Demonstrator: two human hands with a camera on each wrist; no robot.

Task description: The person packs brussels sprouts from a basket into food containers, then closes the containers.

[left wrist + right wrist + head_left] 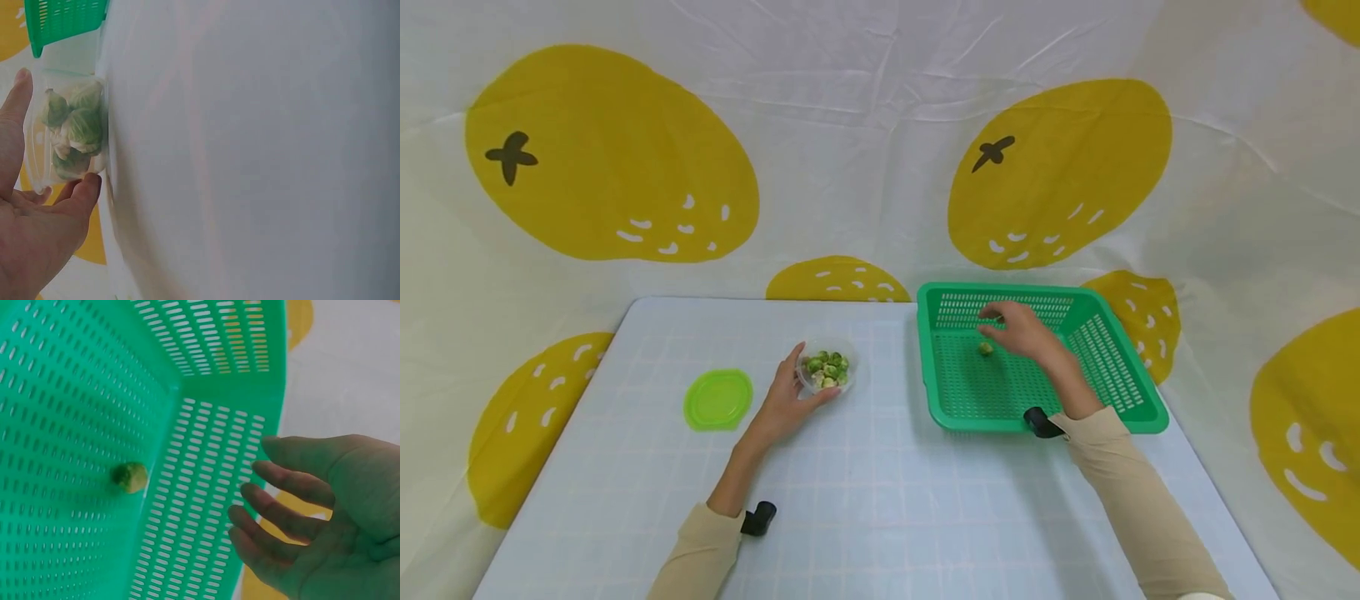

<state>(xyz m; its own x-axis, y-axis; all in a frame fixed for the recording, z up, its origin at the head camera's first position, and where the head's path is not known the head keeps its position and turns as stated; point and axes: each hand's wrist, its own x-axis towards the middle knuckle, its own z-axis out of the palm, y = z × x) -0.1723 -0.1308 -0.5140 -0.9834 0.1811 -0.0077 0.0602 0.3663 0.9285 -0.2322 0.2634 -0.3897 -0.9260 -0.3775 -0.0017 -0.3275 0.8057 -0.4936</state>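
Note:
My left hand [786,404] holds a small clear plastic tub [853,354], thumb on one side and fingers on the other. Several green Brussels sprouts [826,367] lie in the tub; its wall shows them in the left wrist view [83,130]. Over the green slotted basket [928,367], my right hand [1021,331] hovers with loosely bent fingers and nothing between them. One Brussels sprout [986,349] lies on the basket's floor, below and apart from that hand. The right wrist view shows the same sprout [132,477] near the basket's far wall.
A bright green lid [718,400] lies flat on the table, left of the tub. The pale checked tabletop [865,500] runs back to a white curtain [857,167] with large yellow fruit prints. The basket stands near the table's right edge.

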